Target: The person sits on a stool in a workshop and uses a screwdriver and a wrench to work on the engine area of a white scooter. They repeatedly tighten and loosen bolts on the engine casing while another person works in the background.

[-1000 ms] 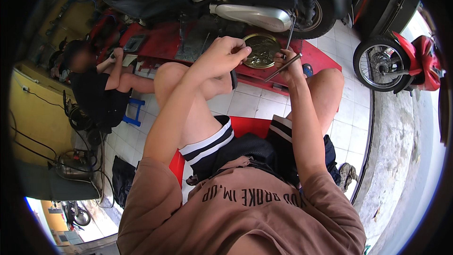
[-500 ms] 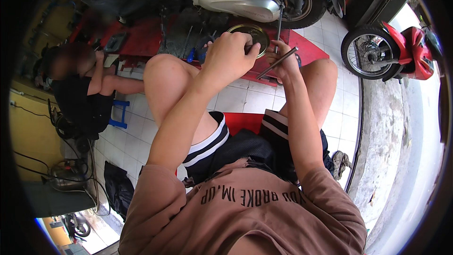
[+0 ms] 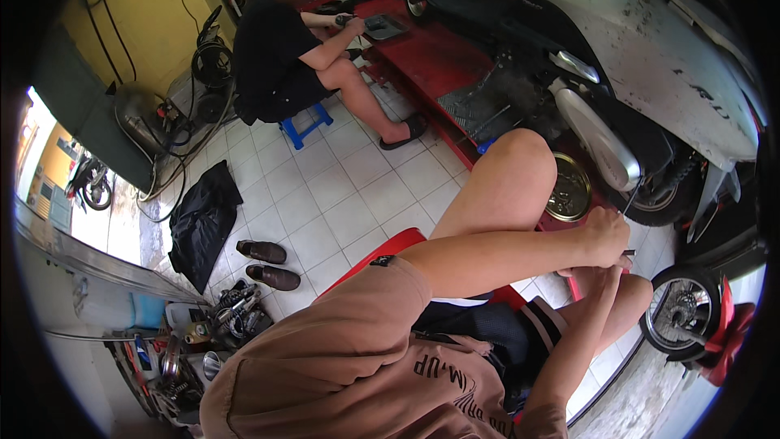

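Observation:
My left hand (image 3: 608, 237) is closed around a metal T-handle wrench, just right of a round tin with a gold rim (image 3: 588, 205). The wrench's thin shaft (image 3: 633, 198) runs up toward the scooter's silver side cover (image 3: 597, 136); I cannot make out where its tip sits. A dark end of its crossbar shows beside the left fist. Below and partly behind that fist, my right hand (image 3: 600, 275) also grips the wrench, its fingers mostly hidden. Small metal parts seem to lie in the tin, too blurred to name.
A person in black (image 3: 276, 57) sits on a blue stool (image 3: 302, 126) by the red lift platform (image 3: 422, 53), holding a dark tool. Brown shoes (image 3: 272, 276) and a black cloth (image 3: 205, 223) lie on the tiles. A red motorbike (image 3: 727, 333) stands at right.
The view has swung left, bringing more floor and the other person into sight. My left hand has moved from above the tin to the wrench, beside my right hand.

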Demonstrator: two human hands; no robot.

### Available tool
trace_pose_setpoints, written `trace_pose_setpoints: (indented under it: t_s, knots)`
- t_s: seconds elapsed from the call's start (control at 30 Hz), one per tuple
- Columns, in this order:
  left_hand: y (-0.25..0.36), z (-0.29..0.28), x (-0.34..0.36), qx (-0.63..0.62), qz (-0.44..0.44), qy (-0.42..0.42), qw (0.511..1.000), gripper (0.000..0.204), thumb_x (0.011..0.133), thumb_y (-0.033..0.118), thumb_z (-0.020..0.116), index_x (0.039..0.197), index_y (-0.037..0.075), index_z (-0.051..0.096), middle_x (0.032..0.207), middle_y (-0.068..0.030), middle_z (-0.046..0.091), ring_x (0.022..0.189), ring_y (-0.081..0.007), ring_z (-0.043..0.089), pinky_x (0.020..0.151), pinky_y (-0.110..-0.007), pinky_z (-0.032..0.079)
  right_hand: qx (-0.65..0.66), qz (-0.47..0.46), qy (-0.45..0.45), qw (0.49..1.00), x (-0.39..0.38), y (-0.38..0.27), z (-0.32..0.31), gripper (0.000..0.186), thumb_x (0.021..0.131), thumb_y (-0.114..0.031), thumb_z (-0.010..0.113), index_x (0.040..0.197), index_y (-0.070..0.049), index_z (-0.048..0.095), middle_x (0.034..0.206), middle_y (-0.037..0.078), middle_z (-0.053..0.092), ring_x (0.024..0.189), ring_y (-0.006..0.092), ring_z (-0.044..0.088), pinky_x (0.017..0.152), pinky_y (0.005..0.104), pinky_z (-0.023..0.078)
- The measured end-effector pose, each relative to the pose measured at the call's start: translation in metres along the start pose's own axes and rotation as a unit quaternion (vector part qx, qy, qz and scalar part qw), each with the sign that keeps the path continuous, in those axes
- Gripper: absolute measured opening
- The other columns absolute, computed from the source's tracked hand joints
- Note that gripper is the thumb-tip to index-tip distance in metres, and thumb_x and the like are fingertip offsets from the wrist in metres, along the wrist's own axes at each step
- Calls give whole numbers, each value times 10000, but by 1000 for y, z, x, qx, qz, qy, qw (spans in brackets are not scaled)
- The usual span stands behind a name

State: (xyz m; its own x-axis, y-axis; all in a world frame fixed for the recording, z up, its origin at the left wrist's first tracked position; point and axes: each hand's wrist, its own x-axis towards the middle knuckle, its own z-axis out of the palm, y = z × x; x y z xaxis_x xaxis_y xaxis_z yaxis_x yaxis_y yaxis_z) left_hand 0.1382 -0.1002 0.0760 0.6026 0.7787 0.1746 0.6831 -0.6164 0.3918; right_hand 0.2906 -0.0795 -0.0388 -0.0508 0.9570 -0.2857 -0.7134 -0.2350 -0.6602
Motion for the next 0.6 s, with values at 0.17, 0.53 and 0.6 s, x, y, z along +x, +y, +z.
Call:
trace_pose_setpoints:
  t_s: [0.17, 0.53, 0.6]
  knots:
    - [4, 22, 8, 6, -2, 55, 998, 341, 794, 394, 659, 806, 58, 712, 813, -128, 681, 804, -255, 661, 663, -372, 482, -27, -11, 0, 1000, -9, 2, 9, 280, 906, -158, 510, 1149, -134, 373, 767, 27, 516, 632, 115, 454, 551, 269, 358]
    - [-7, 33, 10, 40, 29, 38, 998, 163, 709, 180, 606, 741, 56, 708, 753, -185, 676, 734, -324, 682, 671, -432, 541, -57, -91, 7, 994, 1, 26, 5, 398, 921, -178, 487, 1296, -103, 374, 860, 35, 572, 769, 156, 550, 670, 326, 457]
    - [-12, 38, 9, 41, 49, 14, 998, 157, 722, 152, 596, 765, 53, 709, 755, -169, 679, 739, -336, 677, 673, -440, 537, -68, -115, 12, 991, 9, 32, 5, 422, 924, -182, 482, 1322, -98, 374, 877, 36, 582, 794, 163, 568, 691, 337, 475]
